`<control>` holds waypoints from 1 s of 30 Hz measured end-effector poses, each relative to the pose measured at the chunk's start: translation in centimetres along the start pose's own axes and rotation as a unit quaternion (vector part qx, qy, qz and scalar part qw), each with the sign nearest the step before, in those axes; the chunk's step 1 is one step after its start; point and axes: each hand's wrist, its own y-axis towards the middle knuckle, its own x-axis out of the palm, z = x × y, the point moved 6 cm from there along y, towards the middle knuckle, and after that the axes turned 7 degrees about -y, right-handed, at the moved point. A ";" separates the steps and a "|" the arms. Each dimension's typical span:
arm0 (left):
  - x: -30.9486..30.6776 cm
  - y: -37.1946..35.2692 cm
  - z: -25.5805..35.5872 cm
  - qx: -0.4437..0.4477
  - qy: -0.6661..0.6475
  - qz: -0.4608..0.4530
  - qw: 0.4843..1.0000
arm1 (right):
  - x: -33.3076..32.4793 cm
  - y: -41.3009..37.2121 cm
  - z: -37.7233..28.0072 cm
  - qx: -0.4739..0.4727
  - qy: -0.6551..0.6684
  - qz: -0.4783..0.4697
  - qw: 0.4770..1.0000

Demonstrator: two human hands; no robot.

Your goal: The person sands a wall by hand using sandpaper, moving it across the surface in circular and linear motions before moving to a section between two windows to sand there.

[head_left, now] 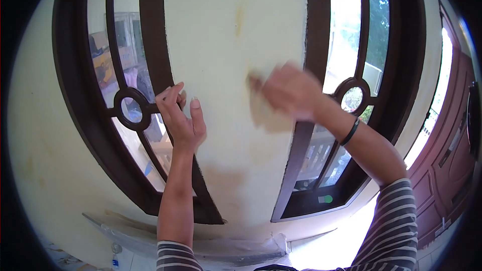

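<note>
Between two dark window frames runs a pale yellow wall panel [226, 120] with brownish stains. My left hand [182, 118] rests at the panel's left edge, against the left window frame [153, 35], its thumb raised and fingers bent but apart, with nothing in it. Towards the panel's right side, my right hand [293, 91] is blurred by motion, its fingers closed. A small brownish shape shows at its fingertips against the wall; what it is cannot be made out. The right window frame [317, 20] stands just beside this hand.
Both windows have round wooden rings, the left ring [120, 109] and the right ring [365, 90]. A reddish-brown door [442, 170] stands at the far right. Clear plastic sheeting [211, 248] lies along the bottom. A green round item [328, 199] is on the right window's lower frame.
</note>
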 end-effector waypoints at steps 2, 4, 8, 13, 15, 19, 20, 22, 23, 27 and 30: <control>-0.1 0.2 -0.1 0.005 -0.003 -0.004 1.000 | -2.0 0.8 3.5 0.110 -0.060 0.003 0.992; -0.1 0.0 0.1 0.000 -0.001 0.000 1.000 | -0.8 0.2 0.7 0.049 0.007 -0.004 0.999; 0.0 0.1 0.1 -0.007 0.001 0.009 1.000 | 1.4 -2.1 -5.7 -0.071 0.036 -0.054 0.995; -0.4 0.5 0.4 0.004 -0.040 -0.004 0.999 | 1.5 -2.8 -6.4 -0.033 0.014 -0.017 0.999; -0.5 0.6 0.6 -0.010 -0.095 0.004 0.995 | 1.5 -2.9 -6.7 -0.022 0.006 -0.008 1.000; -1.5 2.6 1.3 -0.105 -0.106 0.053 0.987 | 1.7 -3.2 -6.9 -0.020 -0.009 -0.009 1.000; -1.8 3.6 2.1 -0.147 -0.001 0.024 0.989 | 1.7 -3.2 -6.9 -0.020 -0.009 -0.006 1.000; -0.7 6.6 4.2 -0.076 0.115 -0.008 0.990 | 1.6 -3.2 -6.8 -0.019 -0.010 -0.001 1.000; 0.1 8.2 5.1 -0.041 0.172 -0.023 0.984 | 1.6 -3.2 -6.8 -0.017 -0.011 0.000 1.000; 3.9 12.2 4.8 -0.063 0.287 -0.098 0.951 | 1.6 -3.3 -6.9 -0.007 -0.005 -0.006 1.000; 5.7 13.9 2.6 -0.136 0.290 -0.126 0.939 | 1.9 -3.6 -6.8 -0.003 0.013 0.001 1.000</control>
